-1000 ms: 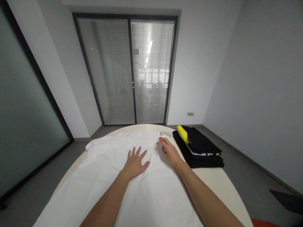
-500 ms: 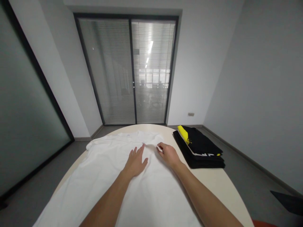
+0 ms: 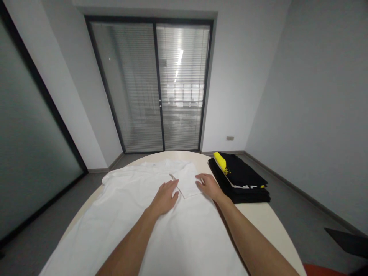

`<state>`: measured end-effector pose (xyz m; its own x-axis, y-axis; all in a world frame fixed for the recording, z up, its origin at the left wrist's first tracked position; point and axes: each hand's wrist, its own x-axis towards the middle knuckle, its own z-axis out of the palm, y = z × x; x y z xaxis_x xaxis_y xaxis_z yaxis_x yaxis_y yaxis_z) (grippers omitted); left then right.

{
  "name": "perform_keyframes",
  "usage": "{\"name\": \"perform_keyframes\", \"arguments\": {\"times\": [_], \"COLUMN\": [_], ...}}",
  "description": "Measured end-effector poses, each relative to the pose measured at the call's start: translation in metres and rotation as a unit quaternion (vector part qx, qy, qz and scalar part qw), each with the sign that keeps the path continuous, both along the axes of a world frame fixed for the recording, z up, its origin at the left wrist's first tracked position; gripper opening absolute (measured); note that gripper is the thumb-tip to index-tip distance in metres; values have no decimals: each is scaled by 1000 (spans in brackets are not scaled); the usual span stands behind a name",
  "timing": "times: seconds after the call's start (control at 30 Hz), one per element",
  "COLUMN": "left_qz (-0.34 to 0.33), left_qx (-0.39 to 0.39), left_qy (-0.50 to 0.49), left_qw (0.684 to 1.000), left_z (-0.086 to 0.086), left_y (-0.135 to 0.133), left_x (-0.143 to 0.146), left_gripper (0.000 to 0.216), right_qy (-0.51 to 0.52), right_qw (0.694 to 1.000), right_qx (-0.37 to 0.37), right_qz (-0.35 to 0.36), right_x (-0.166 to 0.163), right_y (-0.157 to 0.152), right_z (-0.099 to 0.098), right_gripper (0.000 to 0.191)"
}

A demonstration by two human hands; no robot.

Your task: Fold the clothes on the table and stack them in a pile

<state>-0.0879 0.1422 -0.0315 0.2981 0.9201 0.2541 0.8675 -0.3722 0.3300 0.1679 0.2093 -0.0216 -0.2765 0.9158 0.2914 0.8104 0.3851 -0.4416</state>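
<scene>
A white T-shirt [image 3: 120, 214] lies spread over the round table, its collar toward the far edge. Its right sleeve [image 3: 188, 184] is folded inward and lies flat on the shirt's body. My left hand [image 3: 165, 197] rests palm down on the cloth, fingers stretched, fingertips touching the folded sleeve's edge. At the fold's outer right side is my right hand [image 3: 209, 186], its fingers apart and slightly curved, near or lightly touching the cloth. Neither hand grips anything.
A stack of folded black clothes [image 3: 241, 176], with a yellow patch on top, sits on the table [image 3: 267, 226] to the right. Glass doors with blinds [image 3: 149, 88] stand beyond. Something orange [image 3: 319, 270] and a dark flat object [image 3: 346, 241] show at the lower right.
The sleeve, lifted by my right hand before, now lies folded flat on the shirt. My right hand has let go and moved slightly right; my left hand stays nearly in place.
</scene>
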Motion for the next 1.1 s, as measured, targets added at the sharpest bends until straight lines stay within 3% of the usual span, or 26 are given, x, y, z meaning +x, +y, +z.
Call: {"name": "perform_keyframes", "arguments": {"times": [0.23, 0.37, 0.53, 0.67, 0.8, 1.0, 1.1], "left_qz": [60, 118, 158, 166, 180, 198, 208], "left_qx": [0, -48, -83, -58, -8, 24, -5], "left_qy": [-68, -50, -42, -34, -7, 36, 65], "left_qw": [996, 991, 983, 984, 984, 979, 976], "left_z": [-9, 2, 19, 20, 7, -4, -4], "left_y": [11, 20, 53, 70, 63, 43, 36], "left_x": [-4, -1, 4, 9, 16, 23, 22], "left_gripper": [61, 62, 54, 49, 46, 54, 60], "right_qy": [3, 26, 44, 27, -25, -41, -39], "right_qw": [999, 997, 997, 998, 996, 993, 993], "right_qx": [-39, -48, -39, -45, -76, -97, -100], "right_qz": [28, 45, 54, 44, 43, 49, 50], "right_x": [13, 19, 20, 17, 16, 15, 15], "right_y": [6, 8, 9, 7, 5, 3, 3], "right_z": [-8, -12, -15, -13, -11, -9, -9], "right_gripper": [34, 34, 29, 37, 50, 49, 50]}}
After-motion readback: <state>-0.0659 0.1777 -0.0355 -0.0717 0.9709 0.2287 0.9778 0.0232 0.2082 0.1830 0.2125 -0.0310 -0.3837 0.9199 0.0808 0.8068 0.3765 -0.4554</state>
